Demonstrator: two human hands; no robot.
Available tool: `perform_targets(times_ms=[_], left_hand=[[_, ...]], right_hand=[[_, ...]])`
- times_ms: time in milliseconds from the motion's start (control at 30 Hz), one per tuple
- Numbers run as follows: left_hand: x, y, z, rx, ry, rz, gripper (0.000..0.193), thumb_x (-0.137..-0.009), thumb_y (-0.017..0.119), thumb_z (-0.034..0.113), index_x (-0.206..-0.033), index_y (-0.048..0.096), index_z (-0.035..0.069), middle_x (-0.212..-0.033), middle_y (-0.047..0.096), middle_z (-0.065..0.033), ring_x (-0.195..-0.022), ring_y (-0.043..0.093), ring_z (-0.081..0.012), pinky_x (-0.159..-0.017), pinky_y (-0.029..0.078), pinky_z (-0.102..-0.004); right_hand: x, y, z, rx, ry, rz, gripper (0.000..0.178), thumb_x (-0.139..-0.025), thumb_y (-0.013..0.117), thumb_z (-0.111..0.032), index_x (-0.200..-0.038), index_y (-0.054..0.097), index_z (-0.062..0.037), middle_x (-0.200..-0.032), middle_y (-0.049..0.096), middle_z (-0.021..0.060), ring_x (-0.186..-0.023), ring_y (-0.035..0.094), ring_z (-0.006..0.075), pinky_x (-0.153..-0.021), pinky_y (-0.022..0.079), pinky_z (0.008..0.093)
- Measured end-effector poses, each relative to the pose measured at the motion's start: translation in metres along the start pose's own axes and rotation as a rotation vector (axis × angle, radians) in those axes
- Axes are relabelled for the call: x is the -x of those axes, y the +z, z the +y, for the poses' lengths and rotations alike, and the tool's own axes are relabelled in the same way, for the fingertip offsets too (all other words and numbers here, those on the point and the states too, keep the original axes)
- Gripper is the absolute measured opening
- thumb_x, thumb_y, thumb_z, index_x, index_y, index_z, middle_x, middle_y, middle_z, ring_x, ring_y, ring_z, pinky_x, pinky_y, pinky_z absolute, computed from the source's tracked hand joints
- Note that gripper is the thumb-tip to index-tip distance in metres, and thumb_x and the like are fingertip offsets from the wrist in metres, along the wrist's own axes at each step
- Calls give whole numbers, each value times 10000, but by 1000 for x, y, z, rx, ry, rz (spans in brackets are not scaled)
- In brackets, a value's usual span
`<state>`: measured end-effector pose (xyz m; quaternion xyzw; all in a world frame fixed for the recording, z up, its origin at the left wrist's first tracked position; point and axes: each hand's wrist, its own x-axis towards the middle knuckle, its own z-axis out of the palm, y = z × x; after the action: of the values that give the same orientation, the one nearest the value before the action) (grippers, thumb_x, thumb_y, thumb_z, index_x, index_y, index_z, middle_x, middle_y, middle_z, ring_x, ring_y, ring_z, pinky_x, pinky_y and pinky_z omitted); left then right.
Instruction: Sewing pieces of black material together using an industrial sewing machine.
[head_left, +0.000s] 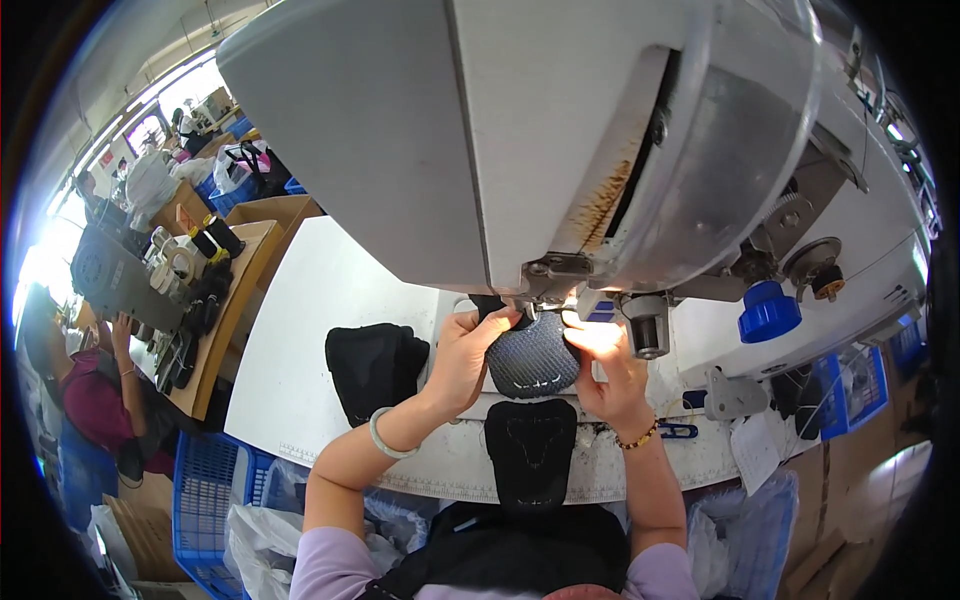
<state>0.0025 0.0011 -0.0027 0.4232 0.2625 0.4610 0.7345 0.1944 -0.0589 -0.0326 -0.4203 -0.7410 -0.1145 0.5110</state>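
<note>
A curved grey-blue mesh fabric piece (532, 358) with white stitching along its near edge lies under the needle area of a large sewing machine (380, 140). My left hand (462, 362) grips its left side, thumb on top, close to a bit of black fabric. On the opposite side my right hand (608, 372) pinches the edge between thumb and fingers under a bright lamp. The machine head partly hides the far edge of the piece. Left of my left hand sits a pile of black fabric pieces (375, 372). A black shaped piece (530, 455) with faint stitch lines overhangs the table's front edge.
The white table (300, 340) has a ruler strip along its front. Blue baskets (205, 500) with plastic bags stand below it. A blue knob (768, 312) juts from the machine at right. A person in maroon (98, 400) sits at another machine on the left, near thread spools (222, 235).
</note>
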Motion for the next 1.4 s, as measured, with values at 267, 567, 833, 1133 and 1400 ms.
perform_targets(times_ms=[267,567,833,1133,1400], left_hand=[[3,3,1,-6,35,-3,182,-903,549,105,-984,627,-38,-913,639,-55,-779,582,-81,-696,464,-213],[4,8,3,-85,230,102,182,-915,564,125,-1036,578,-11,-956,623,-30,-844,559,-78,-764,453,-222],[57,-75,55,-247,272,480,242,-864,629,150,-952,625,-75,-819,669,-103,-680,639,-129,-611,526,-221],[80,-193,10,-1195,396,874,560,-732,760,338,-1049,550,-73,-859,609,-125,-700,556,-159,-652,471,-255],[65,-158,33,-702,-178,590,615,-769,682,398,-1127,556,-86,-943,641,-151,-814,623,-192,-692,491,-272]], right_hand=[[-5,-3,-2,14,43,34,367,-660,601,122,-985,603,-48,-975,650,111,-829,614,261,-724,460,328],[-16,1,-6,-84,5,100,243,-608,648,41,-792,508,-33,-731,481,98,-628,500,284,-549,406,369],[-19,-12,-15,-69,-189,244,232,-668,578,87,-865,620,-27,-833,622,80,-609,560,204,-524,439,274],[-39,58,-67,-384,-49,-339,224,-786,581,13,-1003,593,-39,-1045,582,104,-934,584,274,-769,492,330],[-53,196,-52,-529,343,-939,522,-891,529,-325,-1318,402,-52,-1240,446,286,-1149,462,417,-990,378,406]])
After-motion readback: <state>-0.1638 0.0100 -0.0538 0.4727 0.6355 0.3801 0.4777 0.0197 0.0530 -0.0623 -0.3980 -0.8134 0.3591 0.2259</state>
